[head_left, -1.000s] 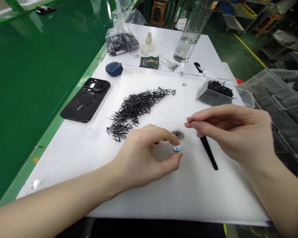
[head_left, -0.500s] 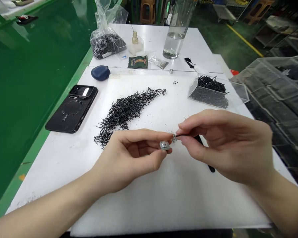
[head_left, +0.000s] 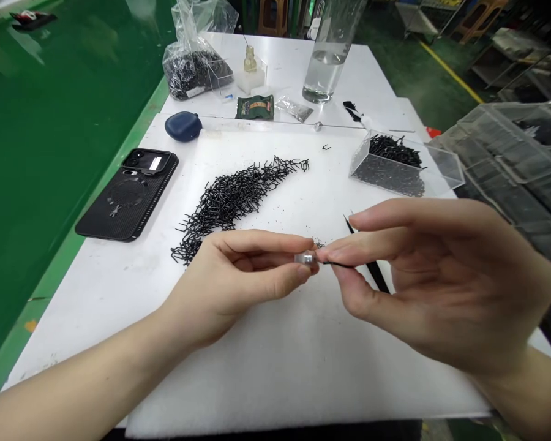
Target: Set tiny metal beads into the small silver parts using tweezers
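Clip pile [head_left: 239, 196] on table [head_left: 257, 367] just beyond left hand [head_left: 229, 278], its fingers pinching small silver part [head_left: 305, 258] at the tips, thin black clip [head_left: 333, 263] meeting that part, pinched in right hand [head_left: 422, 275] fingers, black tweezers [head_left: 371, 272] lying under those fingers.

no text, brand or number can be read anywhere in this view. a small green packet [head_left: 254, 107] at the far side of the white table [head_left: 275, 367] carries gold print, too small and blurred to make out. a white label [head_left: 190, 93] on the clear plastic bag [head_left: 193, 61] of black wire pieces is unreadable too. a pale sticker [head_left: 155, 163] sits on the black phone [head_left: 128, 196], its marks illegible. the small metal piece [head_left: 305, 258] pinched in the left hand [head_left: 239, 275] is too small to show any marking.
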Tool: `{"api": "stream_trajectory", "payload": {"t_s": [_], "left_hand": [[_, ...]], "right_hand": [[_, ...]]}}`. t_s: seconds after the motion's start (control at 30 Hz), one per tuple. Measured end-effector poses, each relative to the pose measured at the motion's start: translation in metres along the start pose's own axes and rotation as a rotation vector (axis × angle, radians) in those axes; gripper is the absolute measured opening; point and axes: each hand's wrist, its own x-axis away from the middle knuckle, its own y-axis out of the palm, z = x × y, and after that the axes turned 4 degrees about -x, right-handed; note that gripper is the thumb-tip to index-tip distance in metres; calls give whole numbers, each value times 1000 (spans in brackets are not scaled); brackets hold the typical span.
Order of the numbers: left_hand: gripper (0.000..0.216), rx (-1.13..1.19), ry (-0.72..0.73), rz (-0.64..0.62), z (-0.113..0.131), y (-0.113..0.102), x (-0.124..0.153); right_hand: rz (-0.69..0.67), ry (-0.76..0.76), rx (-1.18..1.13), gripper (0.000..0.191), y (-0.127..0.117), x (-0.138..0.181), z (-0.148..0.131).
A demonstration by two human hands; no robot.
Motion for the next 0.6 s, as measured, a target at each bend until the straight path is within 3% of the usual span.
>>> {"api": "stream_trajectory", "payload": {"t_s": [0.33,0.6], "left_hand": [[21,-47,-12,33,1,2,-2],[21,-61,-27,29,2,1,-2]], "right_hand": [[-17,37,-56,61,1,-3,5],[2,7,-58,40,2,-4,8]]}}
